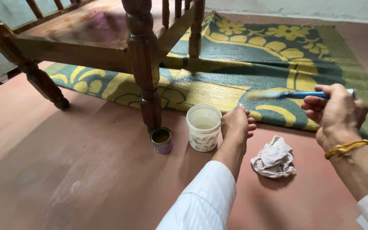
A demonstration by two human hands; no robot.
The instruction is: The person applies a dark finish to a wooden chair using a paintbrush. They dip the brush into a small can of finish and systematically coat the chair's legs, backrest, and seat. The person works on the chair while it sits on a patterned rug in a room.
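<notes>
My right hand (pixel 336 111) is closed around a blue-handled paintbrush (pixel 303 94), held level above the mat. Its pale bristles point left and look blurred. A yellow thread band circles that wrist. My left hand is out of the picture. A bare foot (pixel 236 124) in a white trouser leg stretches out on the floor, its toes beside a white plastic cup (pixel 203 127) of clear liquid. A small open tin (pixel 162 140) stands left of the cup, at the base of a dark turned wooden leg (pixel 146 72). A crumpled white rag (pixel 273 157) lies on the floor below the brush.
The wooden leg belongs to a dark wooden frame (pixel 73 51) with spindles, standing partly on a green and yellow patterned mat (pixel 252 59). Another turned leg (pixel 43 83) rests at the left. The floor (pixel 64 170) is reddish and scuffed. A pale wall runs along the back.
</notes>
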